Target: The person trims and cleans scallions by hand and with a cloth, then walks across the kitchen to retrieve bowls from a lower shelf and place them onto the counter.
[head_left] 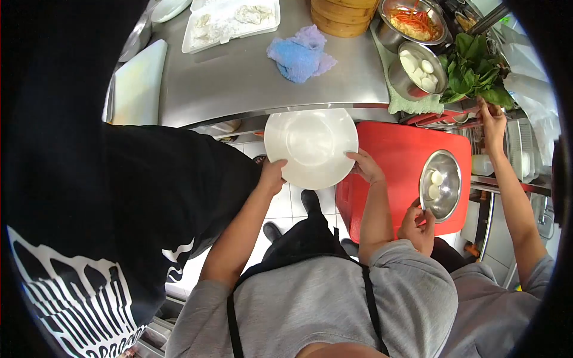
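A wide, translucent white plastic bowl [310, 140] is held out in front of my body, below the counter's front edge. Its inside faces up, and I see nothing in it. My left hand [274, 176] grips the rim at the lower left, thumb on the inner side. On the opposite side, my right hand [366, 166] is closed on the rim, with the other fingers partly hidden beneath. The floor and dark shoes show below the bowl.
A steel counter [221, 83] carries a blue cloth [301, 55], a white tray [230, 24] and a bamboo steamer [343, 17]. On the right, a co-worker's hands touch leafy greens [474, 68] and a steel bowl [440, 206] on a red box [382, 149]. Another person stands left.
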### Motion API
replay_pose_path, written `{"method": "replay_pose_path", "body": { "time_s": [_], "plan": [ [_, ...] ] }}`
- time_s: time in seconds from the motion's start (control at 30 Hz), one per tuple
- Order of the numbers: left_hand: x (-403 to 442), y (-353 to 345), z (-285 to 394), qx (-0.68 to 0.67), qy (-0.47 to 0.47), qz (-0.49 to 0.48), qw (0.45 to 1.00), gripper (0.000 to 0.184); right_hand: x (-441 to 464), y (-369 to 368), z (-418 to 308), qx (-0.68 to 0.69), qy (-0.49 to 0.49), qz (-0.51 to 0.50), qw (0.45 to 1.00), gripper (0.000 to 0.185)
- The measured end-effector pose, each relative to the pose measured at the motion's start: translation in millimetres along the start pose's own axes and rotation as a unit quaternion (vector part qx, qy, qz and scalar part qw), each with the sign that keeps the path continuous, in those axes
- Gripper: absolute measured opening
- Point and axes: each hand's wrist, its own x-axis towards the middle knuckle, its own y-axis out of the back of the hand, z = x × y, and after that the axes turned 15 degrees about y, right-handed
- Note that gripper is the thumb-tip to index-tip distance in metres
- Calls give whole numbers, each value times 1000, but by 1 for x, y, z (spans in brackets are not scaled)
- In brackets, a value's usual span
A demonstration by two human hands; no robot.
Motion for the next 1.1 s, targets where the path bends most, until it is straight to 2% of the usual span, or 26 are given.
{"method": "replay_pose_path", "body": {
  "time_s": [0.03, 0.1, 0.17, 0.2, 0.23, 0.27, 0.3, 0.33, 0.37, 0.4, 0.47, 0.53, 0.57, 0.67, 0.73, 0.83, 0.87, 1.0, 1.1],
  "plan": [
    [-11, -6, -6, -18, -23, 32, 999, 50, 6, 2, -7, -57, -33, -44, 997, 44],
    [-24, -9, -20, -23, -45, 61, 997, 51, 47, 15, 1, -66, -68, -37, 995, 52],
    [-34, 5, -45, 16, -78, 128, 989, 53, 93, 0, -19, -100, 16, 90, 991, 57],
    [-36, 17, -56, 59, -94, 164, 980, 54, 131, 0, -9, -53, 33, 145, 988, 60],
    [-54, 19, -61, 86, -89, 177, 976, 55, 164, -2, -4, 29, 58, 148, 987, 59],
    [-74, 22, -65, 112, -87, 191, 971, 56, 85, 34, -102, -78, 241, 165, 953, 35],
    [-85, 35, -75, 152, -93, 202, 963, 55, -1, 63, -206, -271, 423, 230, 834, 15],
    [-100, 48, -88, 190, -97, 217, 953, 55, -87, 93, -310, -407, 520, 329, 675, 24],
    [-115, 58, -97, 254, -76, 267, 927, 55, -98, 86, -318, -421, 509, 280, 697, 15],
    [-130, 66, -105, 317, -48, 316, 893, 55, -108, 80, -327, -433, 496, 230, 716, 15],
    [-159, 87, -119, 319, -29, 321, 891, 55, -116, 129, -330, -455, 491, 225, 708, 16],
    [-190, 115, -138, 322, -7, 323, 890, 56, -126, 168, -331, -511, 460, 240, 685, 40],
    [-195, 133, -152, 339, -27, 337, 878, 56, -133, 160, -327, -457, 468, 261, 710, 28],
    [-208, 171, -191, 367, -91, 382, 843, 57, -166, 124, -312, -345, 472, 235, 777, 29],
    [-226, 189, -206, 403, -10, 406, 820, 58, -201, 104, -296, -272, 440, 175, 838, 30],
    [-239, 232, -246, 398, 14, 445, 802, 58, -228, 65, -261, -191, 352, 53, 915, 31],
    [-254, 234, -248, 393, 59, 454, 798, 58, -222, 52, -246, -190, 316, 19, 929, 31],
    [-293, 284, -308, 315, 72, 482, 814, 56, -176, -20, -156, -301, 198, -97, 928, 32],
    [-319, 328, -365, 253, 82, 515, 815, 53, -128, -96, -67, -415, 122, -204, 878, 32]
  ]
}}
